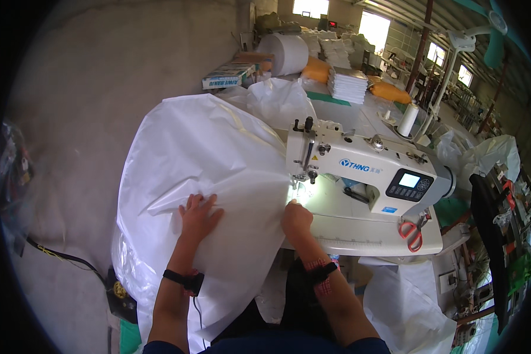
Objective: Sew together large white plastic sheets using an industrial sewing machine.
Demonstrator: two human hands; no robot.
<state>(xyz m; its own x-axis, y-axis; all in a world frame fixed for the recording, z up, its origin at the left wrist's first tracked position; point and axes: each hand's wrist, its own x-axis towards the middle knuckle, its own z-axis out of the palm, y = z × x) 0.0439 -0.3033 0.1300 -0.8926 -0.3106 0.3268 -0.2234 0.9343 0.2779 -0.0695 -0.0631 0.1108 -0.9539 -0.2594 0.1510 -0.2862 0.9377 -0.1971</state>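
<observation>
A large white plastic sheet [218, 153], glossy and wrinkled, spreads over the left side of the sewing table and hangs down toward my lap. My left hand [199, 217] lies on it with fingers spread, next to some raised folds. Just in front of the needle area of a white sewing machine [348, 159], my right hand [297, 219] is closed at the sheet's right edge, seemingly pinching it; the fingertips are partly hidden. The machine's lamp lights the spot under the presser foot [295, 184], where the sheet's edge reaches.
Red-handled scissors [412, 235] lie on the right of the machine bed. A white thread cone [407, 121] stands behind it. Farther back are a big white roll [284, 54], stacked white sheets [348, 86] and orange bundles [389, 92]. More white sheeting [404, 295] hangs below the table.
</observation>
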